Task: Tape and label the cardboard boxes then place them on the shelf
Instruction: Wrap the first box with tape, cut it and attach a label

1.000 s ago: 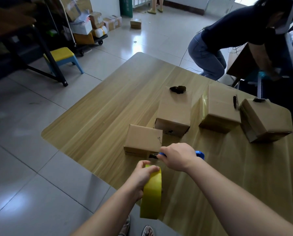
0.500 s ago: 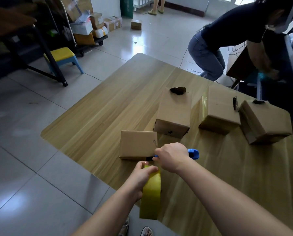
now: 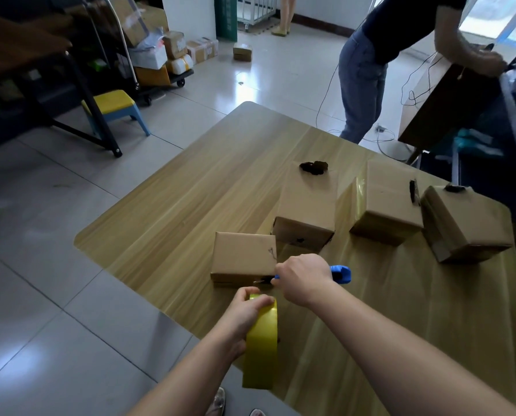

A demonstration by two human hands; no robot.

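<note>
Four brown cardboard boxes on the bench (image 3: pixel 190 205), left to right: small box (image 3: pixel 243 259) nearest, flaps down, scuffed at its right edge; long box (image 3: pixel 307 211) just behind it, dark torn spots at both ends; third box (image 3: pixel 386 205) with glossy tape on its left face; fourth box (image 3: pixel 467 226) turned askew near the right edge. Small box sits close to the bench's near-left edge, with bare wood left of it and beyond. Left hand (image 3: pixel 247 313) grips the top of a yellow tape roll (image 3: pixel 261 343), upright, just in front of small box. Right hand (image 3: pixel 303 277) is wrapped round a blue cutter (image 3: pixel 340 273), tip at that box's near right corner.
</note>
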